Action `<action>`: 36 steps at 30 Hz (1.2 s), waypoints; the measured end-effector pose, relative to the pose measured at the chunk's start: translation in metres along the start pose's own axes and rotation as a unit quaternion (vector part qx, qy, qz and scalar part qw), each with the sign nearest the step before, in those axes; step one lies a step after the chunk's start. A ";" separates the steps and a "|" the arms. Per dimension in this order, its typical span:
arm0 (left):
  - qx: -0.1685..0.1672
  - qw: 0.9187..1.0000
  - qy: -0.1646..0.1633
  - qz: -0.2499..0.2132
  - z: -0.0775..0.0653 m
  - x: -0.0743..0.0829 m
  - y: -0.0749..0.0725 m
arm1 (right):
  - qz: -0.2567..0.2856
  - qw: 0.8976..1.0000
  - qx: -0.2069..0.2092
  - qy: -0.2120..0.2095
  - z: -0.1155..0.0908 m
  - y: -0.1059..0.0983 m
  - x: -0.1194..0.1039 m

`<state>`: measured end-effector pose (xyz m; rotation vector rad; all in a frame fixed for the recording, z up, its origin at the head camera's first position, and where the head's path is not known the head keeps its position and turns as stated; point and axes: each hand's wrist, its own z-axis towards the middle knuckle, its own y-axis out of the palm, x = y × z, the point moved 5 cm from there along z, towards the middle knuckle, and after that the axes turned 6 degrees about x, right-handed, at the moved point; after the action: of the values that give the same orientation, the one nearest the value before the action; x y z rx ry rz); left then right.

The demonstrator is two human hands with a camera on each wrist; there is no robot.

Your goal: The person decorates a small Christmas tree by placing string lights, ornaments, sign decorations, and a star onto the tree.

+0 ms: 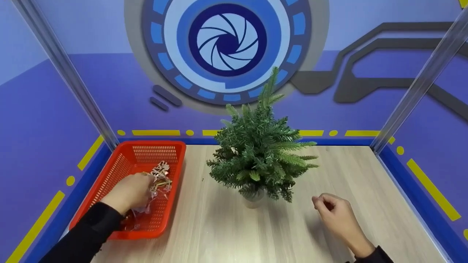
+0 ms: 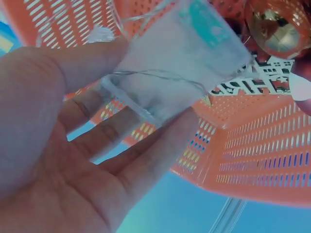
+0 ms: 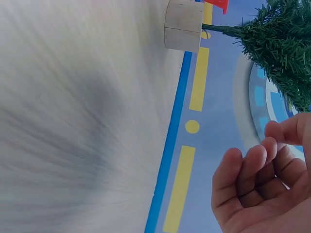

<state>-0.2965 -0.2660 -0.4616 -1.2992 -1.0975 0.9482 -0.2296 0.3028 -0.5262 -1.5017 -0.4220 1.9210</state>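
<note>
My left hand (image 1: 133, 191) reaches down into the red plastic basket (image 1: 176, 190). In the left wrist view, its thumb and fingers pinch a translucent flat packet (image 2: 165, 53) with a green mark and thin wire across it. Close by in the basket are a shiny gold ball (image 2: 279, 26) and pale cut-out letter ornaments (image 2: 262, 80), partly hidden behind other things. My right hand (image 1: 338, 215) hovers over the table's right side, fingers loosely curled and holding nothing. Left of it, a small artificial Christmas tree (image 1: 259, 149) stands upright.
The tree's pale block base (image 3: 183, 24) stands on the wood-grain table (image 1: 219, 226). Blue and purple printed panels (image 1: 102, 84) enclose the back and sides, with metal posts (image 1: 413, 87) at the back corners. The basket sits against the left panel.
</note>
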 end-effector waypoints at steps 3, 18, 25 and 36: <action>0.031 0.999 0.017 -0.002 -0.003 0.001 -0.014 | -0.006 1.000 -0.005 0.001 0.001 0.002 0.002; 0.180 0.982 0.029 -0.046 -0.019 0.015 -0.073 | -0.006 1.000 -0.024 0.019 -0.002 0.005 0.004; 0.293 0.953 0.034 -0.067 -0.034 0.032 -0.096 | 0.007 1.000 -0.023 -0.009 -0.009 0.007 -0.003; 0.418 0.901 0.049 -0.104 -0.059 0.067 -0.137 | 0.046 0.998 -0.018 -0.032 -0.019 0.001 -0.035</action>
<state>-0.2312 -0.2247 -0.3175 -0.5006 -0.6037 1.0130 -0.2070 0.2757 -0.5064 -1.5105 -0.4246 2.0473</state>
